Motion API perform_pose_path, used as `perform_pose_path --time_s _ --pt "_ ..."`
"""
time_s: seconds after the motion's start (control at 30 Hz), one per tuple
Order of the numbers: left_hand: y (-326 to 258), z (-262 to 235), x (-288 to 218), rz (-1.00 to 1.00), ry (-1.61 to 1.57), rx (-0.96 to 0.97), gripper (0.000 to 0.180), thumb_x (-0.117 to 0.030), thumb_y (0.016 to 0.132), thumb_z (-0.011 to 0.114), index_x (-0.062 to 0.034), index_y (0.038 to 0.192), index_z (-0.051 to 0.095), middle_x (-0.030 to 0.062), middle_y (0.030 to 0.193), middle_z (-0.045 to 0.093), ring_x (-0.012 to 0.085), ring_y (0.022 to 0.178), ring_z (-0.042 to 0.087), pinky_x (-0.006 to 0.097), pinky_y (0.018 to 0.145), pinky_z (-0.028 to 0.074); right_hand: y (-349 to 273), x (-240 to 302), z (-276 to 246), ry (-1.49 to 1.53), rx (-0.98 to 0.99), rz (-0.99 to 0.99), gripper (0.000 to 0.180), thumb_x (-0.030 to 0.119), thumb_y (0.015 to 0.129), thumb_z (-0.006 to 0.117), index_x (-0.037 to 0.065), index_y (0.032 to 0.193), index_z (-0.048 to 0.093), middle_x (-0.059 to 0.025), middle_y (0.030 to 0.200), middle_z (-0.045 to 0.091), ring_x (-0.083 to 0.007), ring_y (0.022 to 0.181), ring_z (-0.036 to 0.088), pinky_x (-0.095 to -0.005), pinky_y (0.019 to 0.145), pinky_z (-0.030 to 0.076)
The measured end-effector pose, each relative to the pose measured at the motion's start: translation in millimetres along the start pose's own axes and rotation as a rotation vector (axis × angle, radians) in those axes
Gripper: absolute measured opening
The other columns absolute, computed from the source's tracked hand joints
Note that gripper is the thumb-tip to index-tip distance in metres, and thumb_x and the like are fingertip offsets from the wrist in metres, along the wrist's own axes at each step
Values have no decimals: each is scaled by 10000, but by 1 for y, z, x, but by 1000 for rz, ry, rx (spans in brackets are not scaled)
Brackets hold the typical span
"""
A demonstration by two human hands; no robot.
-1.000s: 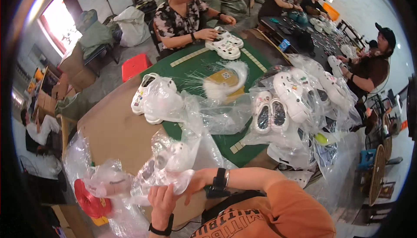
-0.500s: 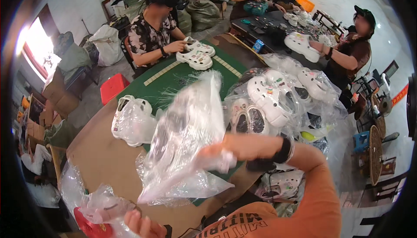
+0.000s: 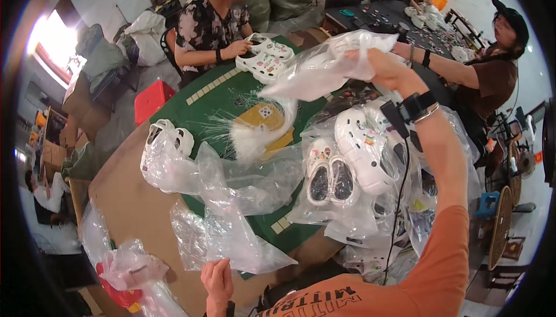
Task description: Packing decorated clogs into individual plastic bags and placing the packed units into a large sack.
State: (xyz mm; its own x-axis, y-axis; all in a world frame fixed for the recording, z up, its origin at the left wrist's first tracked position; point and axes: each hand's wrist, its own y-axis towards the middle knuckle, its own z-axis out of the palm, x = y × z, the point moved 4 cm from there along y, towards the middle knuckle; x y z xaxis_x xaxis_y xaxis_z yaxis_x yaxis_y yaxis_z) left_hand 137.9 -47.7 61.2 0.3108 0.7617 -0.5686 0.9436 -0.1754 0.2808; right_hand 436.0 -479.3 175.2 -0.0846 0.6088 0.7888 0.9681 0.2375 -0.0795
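Observation:
My right hand (image 3: 382, 69) is stretched far out over the right side of the table, closed on a clear plastic bag (image 3: 324, 77) with white clogs inside. My left hand (image 3: 217, 282) is at the near edge, its fingers curled in with nothing seen in them. Beside it lie loose clear plastic bags (image 3: 229, 233) on the table. A heap of bagged white clogs (image 3: 365, 149) with colourful charms sits below my right forearm. White clogs partly covered by plastic (image 3: 165, 155) stand at the left.
Across the green-and-brown table (image 3: 124, 213), a person handles a decorated pair of white clogs (image 3: 266, 56). Another person's arm (image 3: 449, 68) reaches in from the right, near my held bag. White plastic strands (image 3: 258, 137) lie mid-table. A red stool (image 3: 153, 100) stands beyond the left edge.
My right hand has swung the bagged clogs from the table's middle to the far right. My left hand has come up and right, away from the red thing. The person at right has leaned in.

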Motion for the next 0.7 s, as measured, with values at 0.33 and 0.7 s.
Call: perform_pose_path --time_s 0.33,0.7 --pt "26 28 -18 -65 81 52 158 19 690 579 -41 835 592 89 715 572 246 633 527 332 581 396 58 -121 -15 721 -30 479 235 289 787 537 124 952 563 -23 821 603 -161 666 589 -308 437 413" --pt "26 50 -11 -156 -5 155 118 1 702 594 -46 811 603 94 711 582 265 632 547 327 580 422 -21 -271 -76 -173 184 274 596 -80 560 638 80 1120 510 -62 1035 558 -193 922 567 -310 684 510"
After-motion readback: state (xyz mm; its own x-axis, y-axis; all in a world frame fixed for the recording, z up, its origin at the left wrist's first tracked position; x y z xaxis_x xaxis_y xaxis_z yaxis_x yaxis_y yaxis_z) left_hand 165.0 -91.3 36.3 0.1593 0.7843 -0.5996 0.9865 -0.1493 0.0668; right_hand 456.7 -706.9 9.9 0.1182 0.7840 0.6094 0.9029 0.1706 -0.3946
